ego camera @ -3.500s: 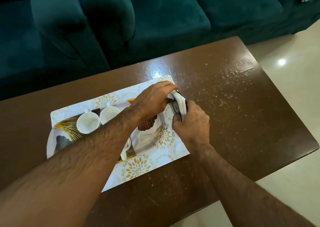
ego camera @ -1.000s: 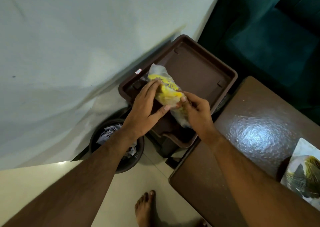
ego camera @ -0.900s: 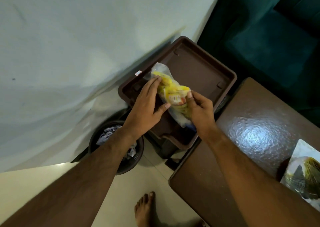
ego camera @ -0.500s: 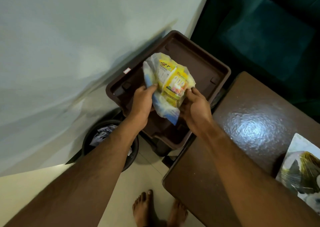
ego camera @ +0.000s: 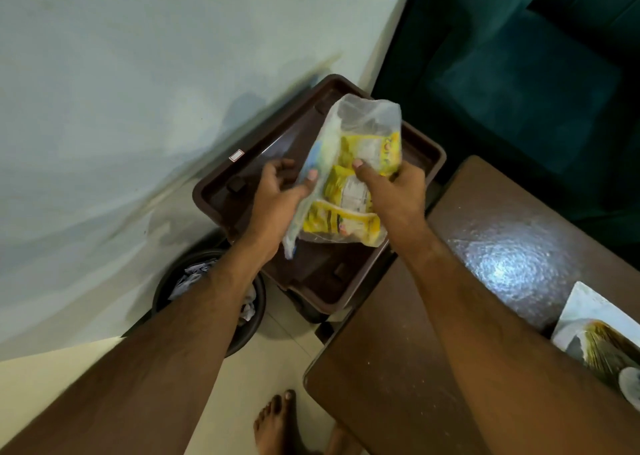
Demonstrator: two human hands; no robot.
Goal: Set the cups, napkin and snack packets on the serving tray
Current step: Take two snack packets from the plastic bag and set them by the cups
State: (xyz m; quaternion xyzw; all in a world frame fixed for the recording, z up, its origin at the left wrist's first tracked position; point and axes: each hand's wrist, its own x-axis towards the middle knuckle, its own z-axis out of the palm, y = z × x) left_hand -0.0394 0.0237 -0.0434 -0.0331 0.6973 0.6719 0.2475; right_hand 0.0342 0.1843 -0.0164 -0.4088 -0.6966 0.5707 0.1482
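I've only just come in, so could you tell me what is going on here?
A person's left hand and right hand hold a clear bag of yellow snack packets above a brown bin beside the table. The patterned serving tray waits at the table's far end.

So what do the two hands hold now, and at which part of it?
Both hold one clear plastic bag of yellow snack packets. The left hand pinches its left edge; the right hand grips its right side, thumb on the front.
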